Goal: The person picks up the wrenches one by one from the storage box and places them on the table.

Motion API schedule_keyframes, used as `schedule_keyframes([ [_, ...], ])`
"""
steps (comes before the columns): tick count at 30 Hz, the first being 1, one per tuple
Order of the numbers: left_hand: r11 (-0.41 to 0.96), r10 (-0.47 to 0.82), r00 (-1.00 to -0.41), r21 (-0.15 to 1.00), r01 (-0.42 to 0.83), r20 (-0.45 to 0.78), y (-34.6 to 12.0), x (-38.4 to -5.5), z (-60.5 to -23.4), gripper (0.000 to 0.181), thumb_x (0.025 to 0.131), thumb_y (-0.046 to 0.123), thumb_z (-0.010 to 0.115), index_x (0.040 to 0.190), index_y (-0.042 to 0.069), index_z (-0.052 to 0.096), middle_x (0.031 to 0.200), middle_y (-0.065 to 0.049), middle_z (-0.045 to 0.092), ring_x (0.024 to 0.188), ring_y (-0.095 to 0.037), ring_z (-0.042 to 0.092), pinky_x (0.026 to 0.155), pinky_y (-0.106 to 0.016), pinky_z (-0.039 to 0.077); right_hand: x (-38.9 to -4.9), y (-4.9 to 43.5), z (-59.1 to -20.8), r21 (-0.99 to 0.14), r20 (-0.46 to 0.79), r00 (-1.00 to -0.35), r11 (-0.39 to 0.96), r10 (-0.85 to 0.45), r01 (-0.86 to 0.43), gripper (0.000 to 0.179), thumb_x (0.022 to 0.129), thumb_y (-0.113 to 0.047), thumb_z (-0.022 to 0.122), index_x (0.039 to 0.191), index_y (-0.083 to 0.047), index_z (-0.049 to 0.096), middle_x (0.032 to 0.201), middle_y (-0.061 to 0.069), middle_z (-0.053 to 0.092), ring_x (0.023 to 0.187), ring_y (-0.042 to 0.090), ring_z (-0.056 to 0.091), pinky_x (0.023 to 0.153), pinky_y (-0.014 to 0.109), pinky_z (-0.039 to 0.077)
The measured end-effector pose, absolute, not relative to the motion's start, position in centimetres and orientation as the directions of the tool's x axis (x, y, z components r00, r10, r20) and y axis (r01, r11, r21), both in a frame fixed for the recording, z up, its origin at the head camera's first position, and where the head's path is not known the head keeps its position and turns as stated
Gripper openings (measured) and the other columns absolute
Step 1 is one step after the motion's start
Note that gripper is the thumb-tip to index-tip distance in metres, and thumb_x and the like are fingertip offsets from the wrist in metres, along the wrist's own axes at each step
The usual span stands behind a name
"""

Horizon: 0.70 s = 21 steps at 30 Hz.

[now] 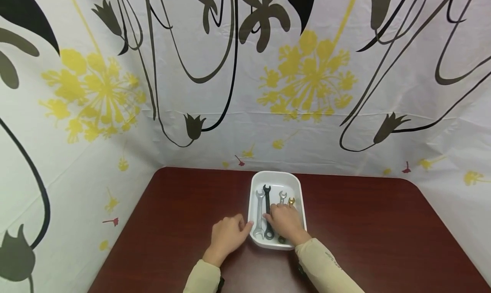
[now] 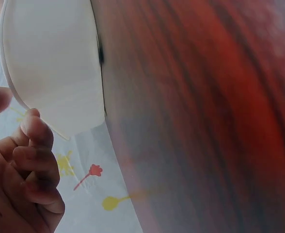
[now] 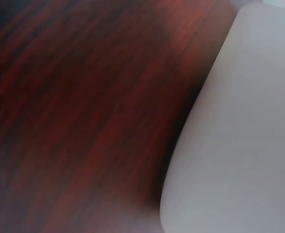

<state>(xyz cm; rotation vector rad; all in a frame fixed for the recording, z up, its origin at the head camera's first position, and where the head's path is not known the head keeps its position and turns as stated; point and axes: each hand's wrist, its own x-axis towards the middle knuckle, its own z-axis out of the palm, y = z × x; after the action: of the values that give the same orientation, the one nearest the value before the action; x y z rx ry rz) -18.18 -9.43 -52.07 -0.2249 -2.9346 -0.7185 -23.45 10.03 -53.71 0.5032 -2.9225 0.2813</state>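
Note:
A white tray (image 1: 274,176) holds several wrenches. Leftmost in it lies a silver open-end wrench (image 1: 259,212), with a longer black combination wrench (image 1: 267,199) beside it. Farther right, the jaw ends of a small silver wrench (image 1: 282,196) and a gold-coloured wrench (image 1: 291,200) show past my right hand (image 1: 285,220). That hand reaches down inside the tray, thumb toward the black wrench; its palm hides the fingertips, so I cannot tell what they hold. My left hand (image 1: 229,235) is at the tray's left side, thumb tip right at the rim, other fingers loosely curled outside it.
Under the tray is a dark red-brown wooden table (image 1: 192,199). A white cloth (image 1: 326,148) printed with flowers hangs behind its far edge and along its left side. The tray's outer wall (image 3: 244,136) fills the right of the right wrist view.

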Motion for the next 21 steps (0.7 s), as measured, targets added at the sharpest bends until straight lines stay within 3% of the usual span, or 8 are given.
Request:
schedule_keyframes([
  [9,0.862,0.137,-0.982,0.472,0.182,0.128,-9.23,-18.26,-52.29,0.033,0.09,0.046,0.06,0.068,0.021,0.056,0.052,0.011,0.043,0.047,-0.005,0.039,0.047,-0.024,0.031,-23.6,10.03,-54.33,-0.169,0.113,-0.953,0.94,-0.282,-0.298,0.035,0.088,-0.042,0.065,0.07,-0.013,0.055,0.062,0.002,0.056,0.056,0.02,0.053,0.061,0.041,0.043],
  [21,0.826,0.162,-0.983,0.533,0.184,0.09,-9.09,-18.46,-52.3,0.028,0.091,0.041,0.06,0.076,0.017,0.061,0.051,0.01,0.042,0.048,-0.005,0.039,0.047,-0.025,0.032,-24.1,9.48,-54.5,-0.167,0.028,-0.973,0.959,-0.229,-0.23,0.038,0.088,-0.045,0.064,0.073,-0.01,0.058,0.068,0.006,0.06,0.06,0.02,0.054,0.066,0.043,0.045],
])
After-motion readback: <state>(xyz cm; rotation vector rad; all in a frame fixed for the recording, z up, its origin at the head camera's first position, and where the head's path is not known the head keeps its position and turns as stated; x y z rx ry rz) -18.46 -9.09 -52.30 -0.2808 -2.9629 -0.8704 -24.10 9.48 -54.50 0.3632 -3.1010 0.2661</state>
